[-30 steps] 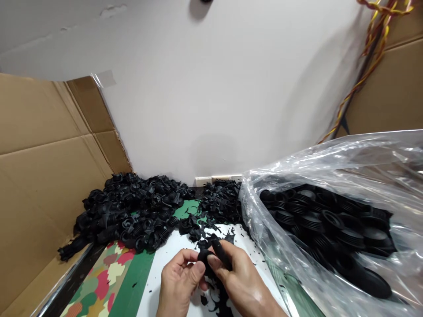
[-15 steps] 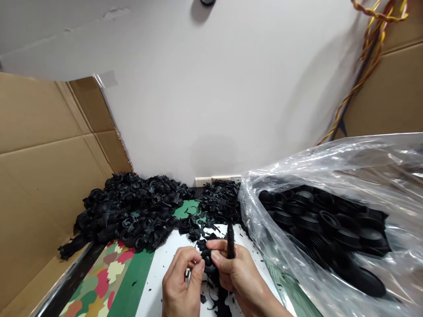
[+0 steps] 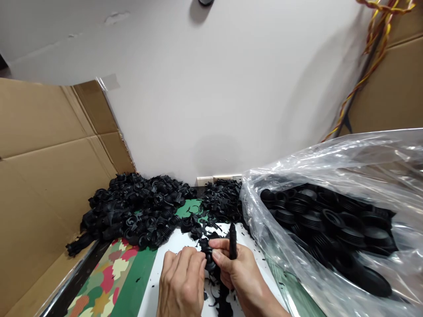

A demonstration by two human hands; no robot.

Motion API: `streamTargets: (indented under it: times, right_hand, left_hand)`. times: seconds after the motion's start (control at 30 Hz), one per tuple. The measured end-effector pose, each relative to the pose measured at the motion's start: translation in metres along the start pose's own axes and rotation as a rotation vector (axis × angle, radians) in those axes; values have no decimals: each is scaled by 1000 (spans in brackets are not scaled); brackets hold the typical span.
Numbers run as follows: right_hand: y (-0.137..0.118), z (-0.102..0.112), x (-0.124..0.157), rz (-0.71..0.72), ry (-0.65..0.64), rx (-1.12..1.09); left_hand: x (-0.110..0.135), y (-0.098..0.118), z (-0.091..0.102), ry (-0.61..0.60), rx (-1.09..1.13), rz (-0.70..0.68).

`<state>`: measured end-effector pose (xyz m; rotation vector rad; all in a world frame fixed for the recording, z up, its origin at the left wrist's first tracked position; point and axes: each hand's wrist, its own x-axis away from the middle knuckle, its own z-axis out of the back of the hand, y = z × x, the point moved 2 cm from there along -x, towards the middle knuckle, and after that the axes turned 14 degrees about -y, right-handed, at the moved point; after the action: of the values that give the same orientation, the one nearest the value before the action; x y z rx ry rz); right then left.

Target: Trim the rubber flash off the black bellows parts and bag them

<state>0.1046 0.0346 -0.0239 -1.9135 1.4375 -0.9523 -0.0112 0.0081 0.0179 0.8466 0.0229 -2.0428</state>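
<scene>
Between my hands is a small black ribbed rubber bellows [image 3: 209, 259], just above the white sheet [image 3: 158, 275]. My right hand [image 3: 243, 273] pinches its right side with thumb and forefinger. A black pen-shaped tool [image 3: 232, 244] also stands upright between the fingers of that hand; its lower end is hidden. My left hand [image 3: 183, 279] is closed against the left side of the bellows, back of the hand up, and its fingertips are mostly hidden. Black rubber scraps [image 3: 224, 301] lie below the hands.
A large heap of black ribbed rubber parts [image 3: 132, 211] lies at the left, beside a cardboard panel [image 3: 49, 127]. Thin black trimmings [image 3: 223, 200] are piled against the wall. On the right, a clear plastic bag [image 3: 261, 229] holds more black rubber bellows [image 3: 330, 224].
My left hand has turned from an open-looking pinch to fingers folded over, knuckles up, beside the bellows. My right hand keeps its hold. The view has shifted slightly.
</scene>
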Motion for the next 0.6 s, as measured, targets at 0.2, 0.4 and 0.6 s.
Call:
streamTargets:
  times: [0.2, 0.4, 0.6]
  right_hand:
    - [-5, -3, 7, 71, 5, 112]
    - [-18, -7, 17, 152, 18, 357]
    - [-16, -2, 11, 139, 55, 309]
  left_hand:
    - [-7, -4, 7, -279, -306, -155]
    - [-17, 5, 7, -331, -356, -177]
    - [-16, 7, -5, -207, -326, -247]
